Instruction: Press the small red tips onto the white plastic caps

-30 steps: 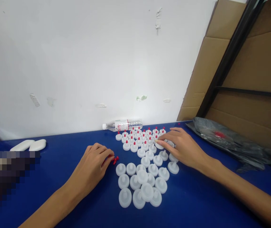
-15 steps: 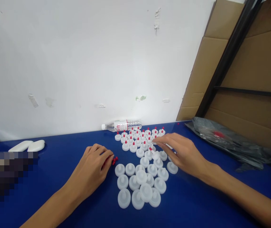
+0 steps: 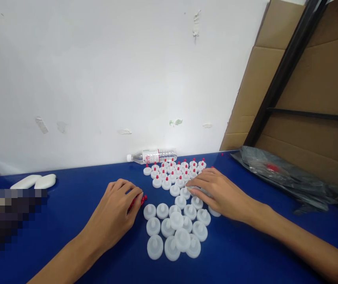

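Note:
My left hand (image 3: 117, 207) rests on the blue table, its fingers curled over several small red tips (image 3: 144, 198), some of which poke out by the thumb. Over the middle of a group of white spouted caps lies my right hand (image 3: 216, 193), fingers and thumb closed around a white cap that is mostly hidden. Close in front of it, plain white caps (image 3: 155, 247) stand with bare spouts, and two of them sit on top of others. Beyond, white caps with red tips (image 3: 166, 184) stand upright in rows.
A clear plastic bottle (image 3: 157, 156) lies on its side along the white wall. Two white rounded objects (image 3: 45, 181) are at the left. A dark plastic bag (image 3: 287, 177) lies at the right, before cardboard (image 3: 310, 130) and a black frame (image 3: 275, 86).
My right hand has moved slightly left and down over the caps. It now covers the tilted, red-tipped cap that showed under its fingers. My left hand has hardly moved.

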{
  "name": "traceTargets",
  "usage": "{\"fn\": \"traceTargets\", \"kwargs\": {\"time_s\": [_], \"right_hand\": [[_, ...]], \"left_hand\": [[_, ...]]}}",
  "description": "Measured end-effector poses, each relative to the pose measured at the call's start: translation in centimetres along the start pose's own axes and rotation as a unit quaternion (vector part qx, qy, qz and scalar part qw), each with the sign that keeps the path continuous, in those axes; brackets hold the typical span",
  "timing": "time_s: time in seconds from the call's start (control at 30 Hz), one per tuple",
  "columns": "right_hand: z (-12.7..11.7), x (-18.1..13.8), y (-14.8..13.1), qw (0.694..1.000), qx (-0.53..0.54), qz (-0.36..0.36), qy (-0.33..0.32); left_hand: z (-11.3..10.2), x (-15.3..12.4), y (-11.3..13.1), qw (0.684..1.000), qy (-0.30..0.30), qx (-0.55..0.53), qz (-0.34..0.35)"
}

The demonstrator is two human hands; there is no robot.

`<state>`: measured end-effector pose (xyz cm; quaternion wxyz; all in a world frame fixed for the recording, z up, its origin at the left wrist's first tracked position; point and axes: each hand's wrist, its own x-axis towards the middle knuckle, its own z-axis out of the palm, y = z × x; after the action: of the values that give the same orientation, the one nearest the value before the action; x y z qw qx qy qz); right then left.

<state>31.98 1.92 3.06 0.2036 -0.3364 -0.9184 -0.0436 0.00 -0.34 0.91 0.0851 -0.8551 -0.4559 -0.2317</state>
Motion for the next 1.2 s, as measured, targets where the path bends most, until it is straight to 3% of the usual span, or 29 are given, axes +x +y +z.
{"fn": "traceTargets", "kwargs": {"time_s": [0.3, 0.53, 0.7, 0.97, 1.2], "right_hand": [[-0.9, -0.3, 1.3, 0.997, -0.032, 0.056, 0.035], [-0.2, -0.4, 1.8, 0.999, -0.017, 0.045, -0.007], [-0.6, -0.3, 1.5, 0.999, -0.015, 0.031, 0.028], [-0.6, -0.4, 0.2, 0.987, 0.005, -0.095, 0.129], [-1.1, -0.6, -2.7, 0.966, 0.016, -0.2, 0.161]], "left_hand": [[-0.1, 0.0, 0.1, 1.0, 0.001, -0.013, -0.001], [0.0, 0.0, 0.0, 1.0, 0.005, -0.021, 0.001], [-0.3, 0.1, 0.3, 0.999, 0.025, -0.023, 0.008], [-1.0, 0.0, 1.6, 0.995, 0.083, -0.027, 0.051], [-1.4, -0.8, 4.5, 0.971, 0.163, -0.004, 0.173]]}}
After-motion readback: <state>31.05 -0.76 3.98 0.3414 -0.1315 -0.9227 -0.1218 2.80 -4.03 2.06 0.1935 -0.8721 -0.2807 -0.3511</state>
